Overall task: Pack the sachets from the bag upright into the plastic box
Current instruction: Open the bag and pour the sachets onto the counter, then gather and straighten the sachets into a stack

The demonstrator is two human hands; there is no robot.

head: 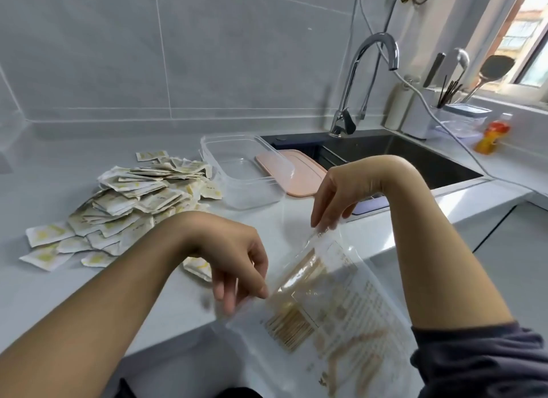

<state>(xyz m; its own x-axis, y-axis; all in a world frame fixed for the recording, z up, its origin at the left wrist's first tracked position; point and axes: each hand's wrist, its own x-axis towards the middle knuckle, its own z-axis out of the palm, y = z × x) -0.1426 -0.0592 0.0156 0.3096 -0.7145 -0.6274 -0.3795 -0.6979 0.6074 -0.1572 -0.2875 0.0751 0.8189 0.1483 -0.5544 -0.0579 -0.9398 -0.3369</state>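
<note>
Sachets (139,202) lie in a loose heap on the desk (89,148), just left of the clear plastic box (252,194), which stands open and empty beside a pink lid (302,175) at the edge of the sink (400,157). Both hands hold the printed clear bag (341,302) over the desk's front edge. The left hand (234,255) pinches its near side between thumb and fingertips, and the right hand (338,196), wrist bent downward, pinches its far upper corner.
</note>
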